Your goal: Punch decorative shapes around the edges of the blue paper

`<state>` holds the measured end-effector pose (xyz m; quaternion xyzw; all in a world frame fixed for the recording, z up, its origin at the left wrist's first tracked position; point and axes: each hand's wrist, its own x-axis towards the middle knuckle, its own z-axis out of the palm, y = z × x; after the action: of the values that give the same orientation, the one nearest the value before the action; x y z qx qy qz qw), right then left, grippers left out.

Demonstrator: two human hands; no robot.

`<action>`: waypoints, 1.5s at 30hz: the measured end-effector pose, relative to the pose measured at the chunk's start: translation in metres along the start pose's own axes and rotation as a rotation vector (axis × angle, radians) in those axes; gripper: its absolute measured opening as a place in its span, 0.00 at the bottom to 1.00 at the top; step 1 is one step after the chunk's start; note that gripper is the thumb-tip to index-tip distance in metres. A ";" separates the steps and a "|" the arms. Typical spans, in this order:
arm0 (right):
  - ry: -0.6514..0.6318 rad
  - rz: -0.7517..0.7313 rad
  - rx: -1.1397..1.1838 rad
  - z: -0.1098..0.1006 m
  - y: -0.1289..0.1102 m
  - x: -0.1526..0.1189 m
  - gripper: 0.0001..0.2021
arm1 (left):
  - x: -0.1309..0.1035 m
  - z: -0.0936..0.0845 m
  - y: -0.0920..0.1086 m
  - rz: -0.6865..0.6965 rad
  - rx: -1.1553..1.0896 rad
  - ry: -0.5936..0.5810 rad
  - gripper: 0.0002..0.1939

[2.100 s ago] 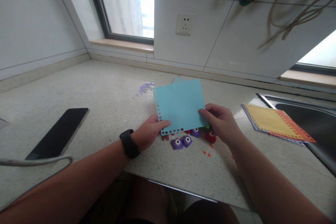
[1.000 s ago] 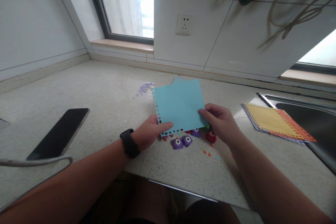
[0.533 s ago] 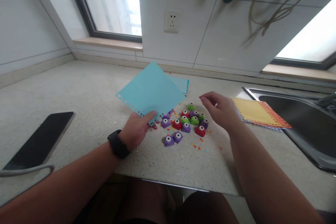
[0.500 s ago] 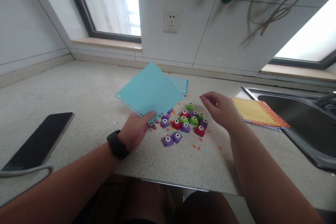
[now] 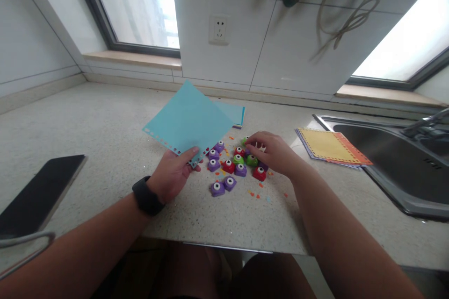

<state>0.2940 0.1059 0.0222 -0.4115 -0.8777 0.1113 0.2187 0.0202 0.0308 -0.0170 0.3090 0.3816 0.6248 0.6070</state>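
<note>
A light blue sheet of paper is pinched between the thumb and fingers of my left hand. Small punched holes line its lower left edge, and it is held tilted above the counter. My right hand hovers palm down over a cluster of craft punches, its fingers curved and apart. Under and beside it are a green punch, a red punch and a purple punch; the fingers partly cover others. Two purple punches, one being the nearer punch, sit closer to me.
Punched confetti lies around the punches. More blue sheets rest behind the held one. Yellow and orange punched papers lie beside the sink at right. A dark tablet-like device with a cable is at left.
My right hand has moved left and down from beside the punches to over them. The left hand keeps its hold on the blue paper. The whole view has shifted slightly.
</note>
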 end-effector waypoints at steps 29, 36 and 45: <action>-0.205 0.154 -0.107 -0.007 0.026 -0.005 0.11 | -0.002 0.001 0.001 -0.017 -0.022 -0.007 0.14; -0.130 0.053 -0.124 0.012 0.023 0.001 0.14 | -0.002 0.002 0.000 -0.018 0.008 -0.017 0.15; 0.178 0.298 0.417 0.008 0.005 0.005 0.14 | -0.001 0.000 -0.003 -0.003 0.068 -0.053 0.11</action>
<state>0.2906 0.1124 0.0147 -0.4906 -0.7429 0.2837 0.3563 0.0218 0.0298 -0.0194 0.3455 0.3870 0.6021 0.6069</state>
